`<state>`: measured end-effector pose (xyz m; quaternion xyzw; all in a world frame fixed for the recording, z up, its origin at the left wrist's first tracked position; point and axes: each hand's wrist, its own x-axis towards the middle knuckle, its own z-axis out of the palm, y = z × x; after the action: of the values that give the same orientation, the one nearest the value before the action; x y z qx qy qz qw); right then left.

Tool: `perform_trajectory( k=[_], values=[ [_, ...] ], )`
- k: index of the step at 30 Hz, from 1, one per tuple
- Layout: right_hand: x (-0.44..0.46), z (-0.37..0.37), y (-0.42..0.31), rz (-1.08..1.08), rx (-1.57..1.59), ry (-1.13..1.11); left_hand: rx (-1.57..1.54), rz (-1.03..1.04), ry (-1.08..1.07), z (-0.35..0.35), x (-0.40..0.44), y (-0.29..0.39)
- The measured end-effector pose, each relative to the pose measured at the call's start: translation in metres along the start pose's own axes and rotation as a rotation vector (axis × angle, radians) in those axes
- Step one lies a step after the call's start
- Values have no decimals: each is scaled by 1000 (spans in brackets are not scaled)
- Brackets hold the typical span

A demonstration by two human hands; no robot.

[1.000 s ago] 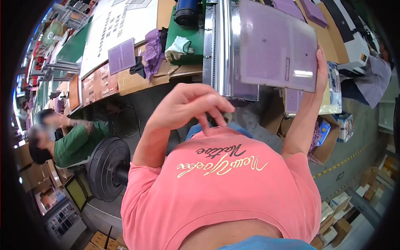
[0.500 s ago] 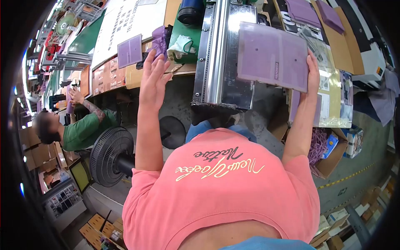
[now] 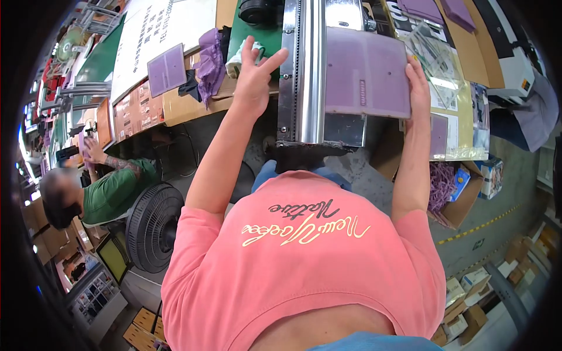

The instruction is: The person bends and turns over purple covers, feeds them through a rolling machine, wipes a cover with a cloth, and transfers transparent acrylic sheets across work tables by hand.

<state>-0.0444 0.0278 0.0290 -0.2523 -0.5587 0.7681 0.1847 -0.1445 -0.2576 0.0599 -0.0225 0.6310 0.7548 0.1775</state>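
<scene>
My right hand (image 3: 418, 88) grips the right edge of a translucent purple sheet (image 3: 369, 73) with small printed lettering and dark dots. The sheet's left edge meets the shiny metal roller (image 3: 313, 88) of a machine; whether it has gone under the roller I cannot tell. Held over the machine's left side, my left hand (image 3: 254, 85) is open, fingers spread and nothing in them. A crumpled white cloth (image 3: 235, 63) lies just behind it on a green surface. Left of that are a crumpled purple cloth (image 3: 209, 67) and a smaller purple sheet (image 3: 167, 70).
Clear plastic pieces (image 3: 433, 61) and another purple sheet (image 3: 439, 136) lie on the right-hand bench. Below it stands a carton of purple shreds (image 3: 443, 184). A black fan (image 3: 153, 228) is at my left, with a person in a green shirt (image 3: 114, 193) beyond it.
The purple sheet has moved left with my right hand, up to the roller. My left hand has swung right, closer to the machine. The whole view has shifted slightly.
</scene>
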Motion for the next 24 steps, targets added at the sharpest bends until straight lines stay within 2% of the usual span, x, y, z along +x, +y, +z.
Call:
perform_trajectory(
  k=[4, 8, 14, 20, 24],
  values=[
    [-1, 19, 3, -2, -94, -51, -64, -58, -12, 5, 10, 2],
    [4, 34, 13, -323, -502, -126, -89, -102, -26, -14, 25, -7],
    [-18, 71, -8, -309, -492, -151, -230, -285, -214, -63, 33, 22],
    [-23, 82, -22, -378, -339, -4, -284, -359, 22, -101, 34, 31],
    [-30, 93, -37, -427, -262, 30, -389, -310, 12, -125, 25, 49]
  ],
)
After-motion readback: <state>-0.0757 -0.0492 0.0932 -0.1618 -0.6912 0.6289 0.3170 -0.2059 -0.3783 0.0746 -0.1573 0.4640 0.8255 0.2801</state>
